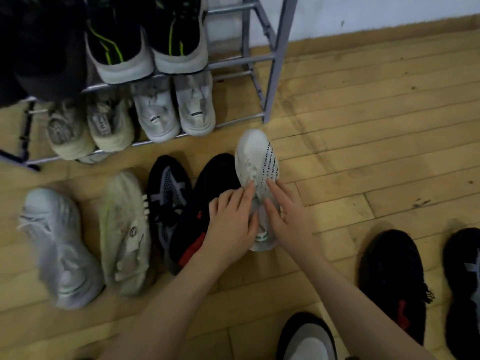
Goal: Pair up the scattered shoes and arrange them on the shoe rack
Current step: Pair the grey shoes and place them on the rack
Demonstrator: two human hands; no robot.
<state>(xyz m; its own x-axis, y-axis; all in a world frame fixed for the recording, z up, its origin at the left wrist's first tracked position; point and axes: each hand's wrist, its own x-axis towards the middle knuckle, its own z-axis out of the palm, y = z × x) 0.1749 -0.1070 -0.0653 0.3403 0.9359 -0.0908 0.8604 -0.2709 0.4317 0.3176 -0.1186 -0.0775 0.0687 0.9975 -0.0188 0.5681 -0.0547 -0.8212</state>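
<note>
A white knit sneaker with dark dotted lettering [255,162] lies on the wooden floor, toe toward the grey metal shoe rack [271,58]. My left hand [231,227] and my right hand [291,216] both rest on its laces and heel part, fingers spread over it. Left of it in a row lie a black shoe with a red tab [207,193], a black and grey mesh shoe [168,193], a cream shoe [124,229] and a pale grey shoe [57,242]. The rack holds black and green shoes [145,35] above and white and beige pairs [174,110] below.
More shoes lie at the right: a black one with a red tab [392,281] and another black one [465,287] at the frame edge. A black and white shoe [306,339] sits at the bottom. Bare wooden floor stretches right of the rack up to a white wall [376,11].
</note>
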